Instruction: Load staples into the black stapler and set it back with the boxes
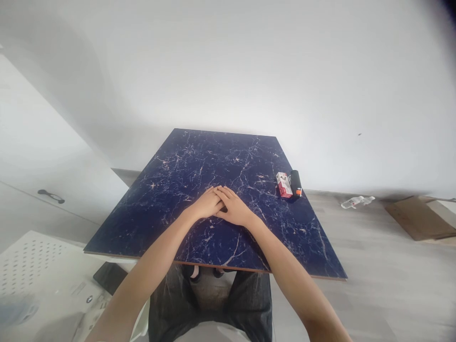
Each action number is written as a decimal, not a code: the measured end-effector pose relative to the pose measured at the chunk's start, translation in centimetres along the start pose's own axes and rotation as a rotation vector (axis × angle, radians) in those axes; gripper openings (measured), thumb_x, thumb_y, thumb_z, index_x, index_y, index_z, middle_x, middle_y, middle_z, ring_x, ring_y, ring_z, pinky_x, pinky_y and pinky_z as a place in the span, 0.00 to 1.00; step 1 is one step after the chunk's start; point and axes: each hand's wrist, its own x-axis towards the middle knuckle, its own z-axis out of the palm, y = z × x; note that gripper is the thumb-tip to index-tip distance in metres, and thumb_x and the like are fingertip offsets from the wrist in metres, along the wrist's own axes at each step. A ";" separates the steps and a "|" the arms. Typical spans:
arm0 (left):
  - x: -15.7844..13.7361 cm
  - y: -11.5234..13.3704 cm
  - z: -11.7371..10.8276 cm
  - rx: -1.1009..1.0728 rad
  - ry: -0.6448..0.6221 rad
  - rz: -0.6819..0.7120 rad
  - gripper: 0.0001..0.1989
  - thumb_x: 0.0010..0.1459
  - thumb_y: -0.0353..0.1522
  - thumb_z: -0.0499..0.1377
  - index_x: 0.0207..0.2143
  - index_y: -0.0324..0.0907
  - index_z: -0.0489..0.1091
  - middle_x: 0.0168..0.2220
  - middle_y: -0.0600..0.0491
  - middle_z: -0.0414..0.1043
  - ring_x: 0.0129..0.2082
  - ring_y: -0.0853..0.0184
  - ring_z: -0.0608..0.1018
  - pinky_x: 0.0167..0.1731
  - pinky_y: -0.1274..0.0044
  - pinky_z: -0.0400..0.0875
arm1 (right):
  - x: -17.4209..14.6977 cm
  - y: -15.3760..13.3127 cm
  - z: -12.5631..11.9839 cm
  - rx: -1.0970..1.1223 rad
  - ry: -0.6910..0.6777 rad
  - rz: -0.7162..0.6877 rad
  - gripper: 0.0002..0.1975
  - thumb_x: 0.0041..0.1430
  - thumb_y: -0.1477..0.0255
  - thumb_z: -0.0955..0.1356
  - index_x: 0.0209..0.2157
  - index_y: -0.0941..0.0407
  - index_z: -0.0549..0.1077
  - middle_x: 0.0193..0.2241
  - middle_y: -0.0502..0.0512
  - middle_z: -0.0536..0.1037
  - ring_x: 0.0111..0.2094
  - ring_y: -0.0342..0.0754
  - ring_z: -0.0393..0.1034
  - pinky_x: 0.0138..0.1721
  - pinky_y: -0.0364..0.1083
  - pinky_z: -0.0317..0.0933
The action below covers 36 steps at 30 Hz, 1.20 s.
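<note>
My left hand [207, 203] and my right hand [233, 207] lie on a dark blue marble-patterned table [221, 161]. The fingers of my right hand rest across those of my left, stretched out rather than curled. I see nothing held in either hand; the left fingertips are partly covered. To the right of my hands a small red and white box [284, 185] stands on the table, close against a black cylindrical item [295, 183] with an orange part at its near end.
On the floor at the right lie a clear plastic bottle [357, 202] and a brown cardboard box [420, 218]. At the lower left is a white perforated surface [33, 256] with a dark flat object [109, 278]. A door handle [51, 195] is at the left; a wall stands behind the table.
</note>
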 end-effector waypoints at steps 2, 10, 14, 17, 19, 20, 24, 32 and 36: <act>-0.1 -0.1 -0.4 -0.008 0.032 0.009 0.18 0.71 0.35 0.52 0.57 0.47 0.76 0.57 0.47 0.77 0.59 0.56 0.75 0.65 0.60 0.62 | -0.2 0.4 -0.7 0.006 0.001 0.010 0.45 0.61 0.58 0.73 0.73 0.50 0.52 0.72 0.63 0.55 0.74 0.63 0.43 0.72 0.66 0.45; -0.3 -1.3 -1.9 0.045 0.546 -0.256 0.14 0.68 0.33 0.55 0.52 0.43 0.76 0.58 0.45 0.74 0.59 0.56 0.75 0.63 0.60 0.64 | -4.1 9.0 -10.7 -0.372 0.595 0.688 0.31 0.65 0.59 0.65 0.65 0.58 0.65 0.66 0.72 0.63 0.69 0.65 0.52 0.67 0.67 0.48; -0.1 -1.2 -1.6 0.019 0.558 -0.247 0.13 0.67 0.32 0.55 0.49 0.43 0.76 0.55 0.46 0.75 0.57 0.58 0.76 0.62 0.63 0.67 | -6.9 13.0 -13.1 -0.370 0.490 1.003 0.41 0.57 0.57 0.71 0.68 0.56 0.60 0.63 0.74 0.64 0.61 0.67 0.65 0.59 0.61 0.60; 0.0 -1.0 -1.2 0.006 0.525 -0.211 0.13 0.67 0.32 0.55 0.50 0.44 0.76 0.55 0.46 0.76 0.57 0.58 0.76 0.62 0.63 0.67 | -7.6 13.8 -12.8 -0.350 0.404 1.036 0.45 0.55 0.58 0.72 0.70 0.54 0.55 0.55 0.72 0.71 0.53 0.65 0.72 0.53 0.59 0.64; 0.0 -0.9 -1.1 0.001 0.506 -0.198 0.13 0.67 0.32 0.55 0.50 0.44 0.75 0.55 0.47 0.76 0.57 0.58 0.76 0.62 0.63 0.66 | -7.2 13.6 -12.2 -0.366 0.425 1.040 0.45 0.55 0.60 0.71 0.71 0.54 0.54 0.53 0.71 0.72 0.52 0.65 0.73 0.53 0.59 0.64; 0.1 -0.8 -1.0 0.003 0.500 -0.200 0.13 0.67 0.32 0.55 0.50 0.44 0.75 0.55 0.47 0.76 0.57 0.58 0.76 0.62 0.63 0.66 | -6.7 13.3 -11.9 -0.365 0.432 1.039 0.45 0.55 0.60 0.71 0.71 0.54 0.54 0.54 0.72 0.72 0.52 0.66 0.73 0.54 0.59 0.64; 0.0 -0.9 -1.1 0.037 0.518 -0.266 0.13 0.67 0.32 0.56 0.51 0.44 0.76 0.55 0.48 0.76 0.57 0.55 0.75 0.61 0.61 0.66 | -3.8 11.5 -10.3 -0.314 0.421 0.984 0.45 0.56 0.60 0.71 0.71 0.53 0.54 0.55 0.70 0.71 0.52 0.65 0.73 0.55 0.60 0.64; -0.7 -2.9 -2.4 0.031 0.654 -0.414 0.14 0.65 0.31 0.57 0.51 0.44 0.75 0.55 0.47 0.77 0.57 0.54 0.75 0.61 0.61 0.65 | 6.3 4.7 -4.1 -0.079 0.373 0.753 0.43 0.58 0.61 0.71 0.71 0.54 0.56 0.56 0.71 0.70 0.54 0.67 0.73 0.58 0.63 0.64; -1.4 -4.9 -3.8 0.013 0.741 -0.515 0.15 0.64 0.30 0.56 0.51 0.43 0.75 0.54 0.45 0.77 0.56 0.54 0.76 0.60 0.61 0.67 | 12.1 0.5 -0.3 0.193 0.332 0.649 0.36 0.66 0.58 0.64 0.70 0.59 0.56 0.61 0.74 0.68 0.63 0.68 0.65 0.62 0.65 0.60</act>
